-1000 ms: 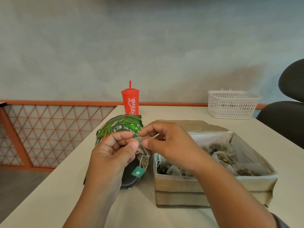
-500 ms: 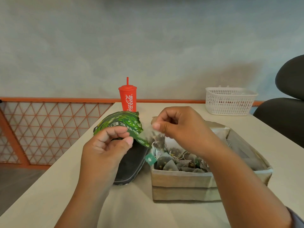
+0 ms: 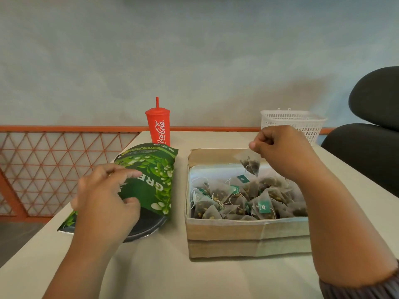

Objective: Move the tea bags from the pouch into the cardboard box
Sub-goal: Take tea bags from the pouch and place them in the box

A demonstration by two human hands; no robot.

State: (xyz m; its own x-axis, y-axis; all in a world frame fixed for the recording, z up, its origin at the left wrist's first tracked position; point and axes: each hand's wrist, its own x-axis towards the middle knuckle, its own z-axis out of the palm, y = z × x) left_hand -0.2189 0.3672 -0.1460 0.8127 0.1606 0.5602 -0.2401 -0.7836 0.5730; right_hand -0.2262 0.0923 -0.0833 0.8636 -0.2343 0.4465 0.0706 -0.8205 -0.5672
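Tea bag [image 3: 250, 164]: hangs just below right hand [image 3: 278, 147], pinched, above cardboard box [image 3: 248, 236]. Pouch [image 3: 151, 180]: under left hand [image 3: 105, 197], apparently gripped at mouth.

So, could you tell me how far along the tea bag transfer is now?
Many pyramid tea bags already lie in the cardboard box. The right hand pinches one more tea bag above its far end; the left hand grips the green tea pouch. That bag is not yet dropped, and the pouch's inside is hidden, so the remainder is unknown.
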